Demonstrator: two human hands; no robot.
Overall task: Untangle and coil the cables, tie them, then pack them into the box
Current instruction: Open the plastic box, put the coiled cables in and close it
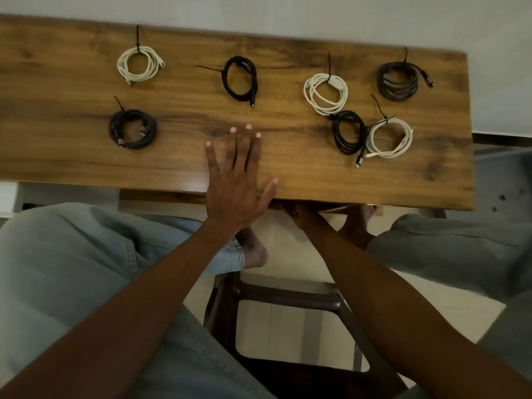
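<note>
**Wooden table (86,156) with seven tied coils, no box in sight**

Pale wall behind, tiled floor below. Up on top, seven coiled cables, each held by a thin black tie:
- white coil at the far left (140,64)
- dark coil at the near left (132,128)
- black coil in the middle (240,77)
- white coil right of the middle (325,93)
- dark coil at the far right (398,80)
- black coil near the front (347,132), touching a white coil beside it (390,138)

Left hand (234,180) flat on the wood near the front edge, fingers spread, holding nothing. Right hand (296,213) reaching under the table edge and mostly hidden, so cannot tell if open or closed.

Looks like coiling and tying are done, with packing left. Probably reaching below for the box, though no box shows.

To do this step well:
- Keep the left hand pressing down to steady the table.
- Bring the box up slowly, clear of the edge.
- Set it on the bare wood in the middle, not on a coil.
- Watch the two touching coils; lift each by its ring, not by a loose end.
</note>
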